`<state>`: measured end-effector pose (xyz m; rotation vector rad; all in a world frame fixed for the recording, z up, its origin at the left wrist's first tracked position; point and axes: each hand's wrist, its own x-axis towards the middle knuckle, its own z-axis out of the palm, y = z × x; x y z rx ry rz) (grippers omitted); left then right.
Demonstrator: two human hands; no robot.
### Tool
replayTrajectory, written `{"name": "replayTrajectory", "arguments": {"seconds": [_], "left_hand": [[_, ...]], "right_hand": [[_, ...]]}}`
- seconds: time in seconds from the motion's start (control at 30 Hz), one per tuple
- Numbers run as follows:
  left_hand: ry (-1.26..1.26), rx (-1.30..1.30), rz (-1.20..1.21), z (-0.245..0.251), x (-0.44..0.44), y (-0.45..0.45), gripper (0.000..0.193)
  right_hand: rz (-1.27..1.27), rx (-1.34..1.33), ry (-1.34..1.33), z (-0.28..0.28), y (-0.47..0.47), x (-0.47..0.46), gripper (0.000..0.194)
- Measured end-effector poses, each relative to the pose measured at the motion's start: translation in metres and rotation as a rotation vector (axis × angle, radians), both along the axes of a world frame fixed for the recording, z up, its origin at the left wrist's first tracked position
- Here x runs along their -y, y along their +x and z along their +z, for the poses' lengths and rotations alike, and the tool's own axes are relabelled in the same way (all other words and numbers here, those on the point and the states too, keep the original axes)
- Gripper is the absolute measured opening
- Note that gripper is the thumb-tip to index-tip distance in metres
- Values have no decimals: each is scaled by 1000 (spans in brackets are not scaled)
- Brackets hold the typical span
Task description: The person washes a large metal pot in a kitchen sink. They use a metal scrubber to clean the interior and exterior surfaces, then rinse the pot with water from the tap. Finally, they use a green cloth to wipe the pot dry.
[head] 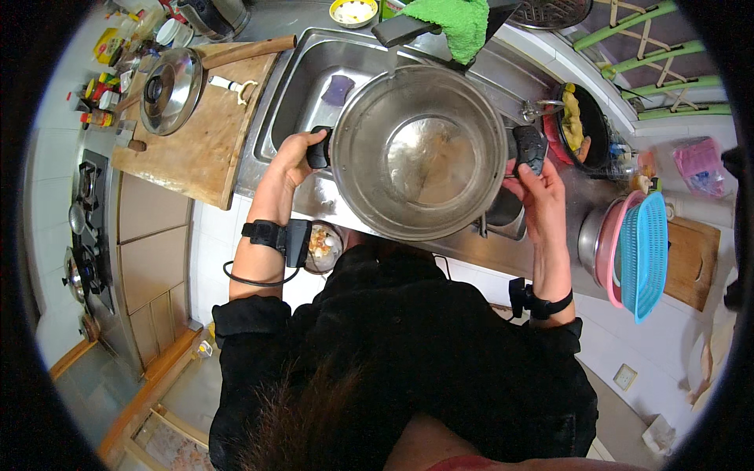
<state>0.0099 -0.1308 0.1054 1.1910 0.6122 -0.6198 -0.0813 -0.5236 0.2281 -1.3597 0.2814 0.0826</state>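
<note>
A large stainless steel pot [365, 176] is held up over the front of the metal sink [288, 76], its wide mouth facing me. Its inner wall looks wet, and a brownish tint shows on the bottom. My left hand [294, 156] grips the black side handle [318, 147]. On the other side, my right hand [539, 188] has its fingers and thumb around the second black handle [529, 147]. Beyond the rim, a purple cloth or sponge [338, 90] lies in the sink basin. The pot hides much of the sink and most of the faucet.
Left of the sink, a wooden cutting board [182, 159] bears a glass lid [171, 91], a rolling pin [250, 51] and a peeler [232, 87]. A green cloth [450, 23] hangs behind the pot. Blue and pink baskets [645, 259] stand at right. A waste bin [323, 247] sits below.
</note>
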Motion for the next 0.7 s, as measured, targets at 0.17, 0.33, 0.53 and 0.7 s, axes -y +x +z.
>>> {"name": "replayTrajectory", "arguments": {"seconds": [0.17, 0.33, 0.53, 0.7], "left_hand": [[157, -65, 122, 3, -44, 1, 18], [158, 37, 181, 11, -45, 25, 22], [-8, 95, 246, 31, -21, 12, 13], [-85, 132, 325, 2, -79, 1, 24]], "right_hand": [[90, -24, 91, -19, 23, -38, 27], [90, 96, 149, -14, 56, -48, 27], [99, 54, 65, -2, 40, -23, 38], [161, -4, 192, -28, 64, -44, 35]]}}
